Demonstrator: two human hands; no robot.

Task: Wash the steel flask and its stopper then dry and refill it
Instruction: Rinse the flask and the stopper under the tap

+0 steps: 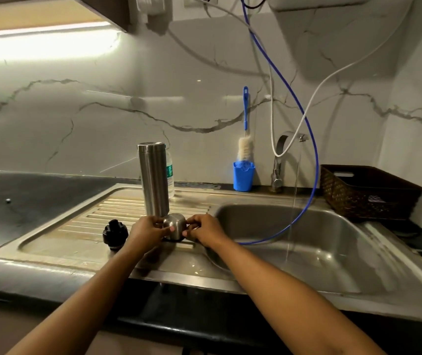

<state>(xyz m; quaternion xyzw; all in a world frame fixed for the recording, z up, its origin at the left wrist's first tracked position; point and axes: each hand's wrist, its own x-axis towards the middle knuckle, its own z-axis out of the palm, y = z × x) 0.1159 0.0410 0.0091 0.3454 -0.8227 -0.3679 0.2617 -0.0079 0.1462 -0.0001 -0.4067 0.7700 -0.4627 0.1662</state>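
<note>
Left hand (151,230) and right hand (204,230): fingertips of both curled onto steel cap (175,226), pinching it from opposite sides. Cap sits between hands, apparently resting on drainboard (76,226). Black stopper (115,234) just left of left hand, not touched. Steel flask (153,180) upright directly behind cap, long axis vertical, beyond fingertips. Judgement: left hand nearer stopper, flask reachable by either. Farther back: bottle brush (244,147), tap (281,155) running.
</note>
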